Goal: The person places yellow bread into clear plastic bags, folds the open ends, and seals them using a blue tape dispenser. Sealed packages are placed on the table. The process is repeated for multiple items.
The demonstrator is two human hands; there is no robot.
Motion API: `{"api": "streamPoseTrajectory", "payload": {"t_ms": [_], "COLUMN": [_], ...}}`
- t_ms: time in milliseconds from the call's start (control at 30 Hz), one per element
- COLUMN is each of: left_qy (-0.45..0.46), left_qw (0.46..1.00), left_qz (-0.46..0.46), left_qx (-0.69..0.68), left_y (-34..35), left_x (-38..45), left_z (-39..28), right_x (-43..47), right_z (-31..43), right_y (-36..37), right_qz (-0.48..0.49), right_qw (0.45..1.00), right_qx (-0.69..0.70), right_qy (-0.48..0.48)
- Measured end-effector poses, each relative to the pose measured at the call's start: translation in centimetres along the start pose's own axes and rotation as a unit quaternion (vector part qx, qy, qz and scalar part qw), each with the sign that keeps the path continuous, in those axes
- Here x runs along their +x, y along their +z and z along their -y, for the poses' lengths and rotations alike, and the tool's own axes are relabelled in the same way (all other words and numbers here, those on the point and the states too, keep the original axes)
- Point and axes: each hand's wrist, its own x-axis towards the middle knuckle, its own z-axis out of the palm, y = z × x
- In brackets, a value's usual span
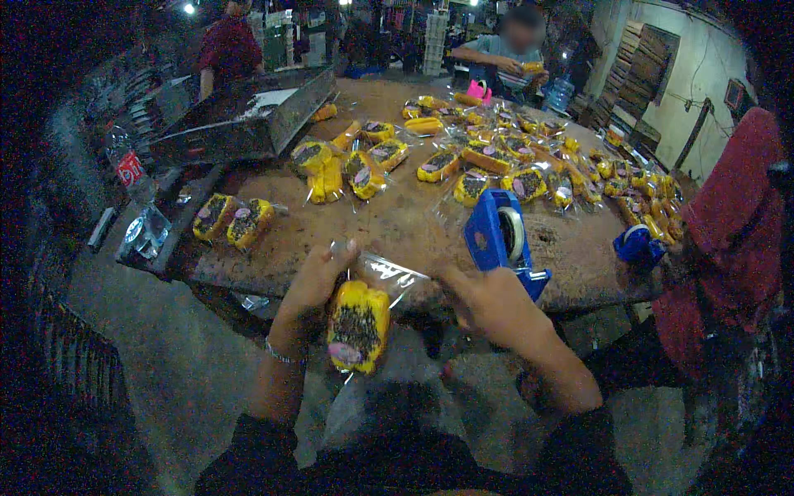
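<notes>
In my left hand [319,273] is the upper edge of a clear plastic bag holding a yellow bread roll [358,328], which has dark sprinkles and a pink patch; it hangs in front of the table's near edge. The bag's flap [391,273] is stretched across to my right hand [490,304], whose fingers pinch its corner. A blue tape dispenser [487,229] with a roll of clear tape stands just beyond my right hand. Two similar wrapped rolls [248,224] lie on the wooden table [372,229] to the left.
Many wrapped rolls [487,158] cover the far and right parts of the table. A second blue dispenser [639,248] is at the right edge. A large tray [217,139] and a bottle [129,164] are at the left. A person in red [231,49] and another person [502,59] are across the table.
</notes>
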Motion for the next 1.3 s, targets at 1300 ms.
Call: {"api": "streamPoseTrajectory", "payload": {"t_ms": [1300], "left_qy": [0.051], "left_qw": [0.977], "left_qz": [0.098], "left_qx": [-0.183], "left_y": [7.2], "left_x": [-4.7], "left_z": [2.9], "right_x": [1.8], "right_z": [2.2], "right_y": [5.5], "right_qz": [-0.301], "right_qw": [0.906], "right_qx": [0.255], "right_qy": [0.154]}}
